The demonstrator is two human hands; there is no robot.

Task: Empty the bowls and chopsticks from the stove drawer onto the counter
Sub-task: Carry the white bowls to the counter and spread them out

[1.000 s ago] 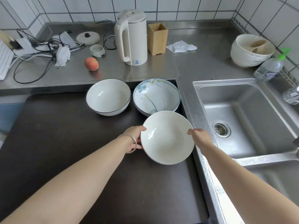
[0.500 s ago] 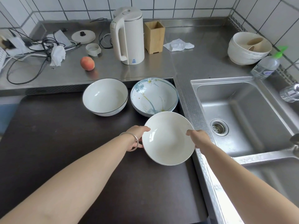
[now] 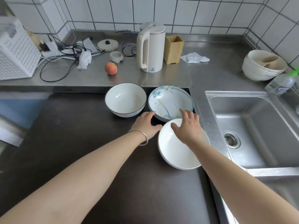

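Note:
Three bowls stand on the dark stove top (image 3: pixel 77 143). A plain white bowl (image 3: pixel 176 154) is nearest, at the right edge. Behind it is a blue floral bowl (image 3: pixel 168 97), and left of that a white bowl with a dark rim (image 3: pixel 125 101). My left hand (image 3: pixel 145 122) lies flat beside the plain bowl's left rim, its fingers stretched toward the floral bowl. My right hand (image 3: pixel 187 126) hovers over the plain bowl with spread fingers, fingertips at the floral bowl's near rim. Neither hand holds anything. No chopsticks or drawer are in view.
On the steel counter behind stand a white kettle (image 3: pixel 151 47), a wooden holder (image 3: pixel 174 49), a peach (image 3: pixel 111 68), cables (image 3: pixel 64 50) and a perforated white basket (image 3: pixel 16 50). A sink (image 3: pixel 252 126) lies right, with stacked bowls (image 3: pixel 263 65) and a bottle (image 3: pixel 281 83) behind it.
The plain white bowl, held by both hands before, now rests on the stove top. Both hands have let go and moved forward toward the floral bowl.

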